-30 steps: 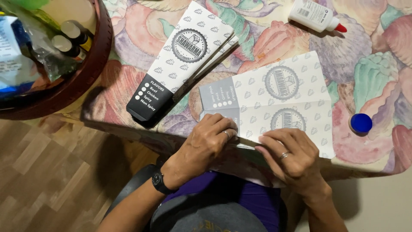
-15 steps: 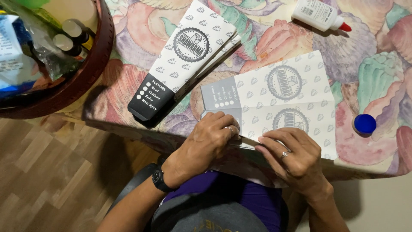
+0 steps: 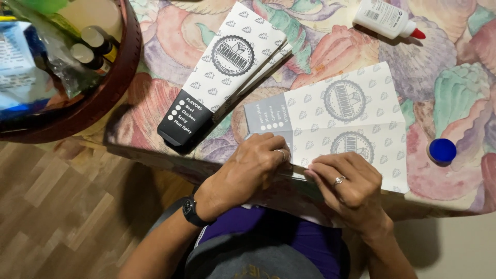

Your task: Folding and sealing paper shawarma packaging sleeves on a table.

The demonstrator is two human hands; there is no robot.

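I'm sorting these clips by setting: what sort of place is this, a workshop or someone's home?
Most likely a home table used for craft work. A flowery tablecloth covers it, a wooden bowl of odds and ends stands on it, and a glue bottle lies beside the printed paper sleeves. The floor is wood-look.

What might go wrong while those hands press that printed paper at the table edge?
The flat printed sheet lies at the table's near edge under the left hand and right hand, so it could slip and crease crooked. The glue bottle lies on its side; whether it is sealed is unclear, so it may ooze.
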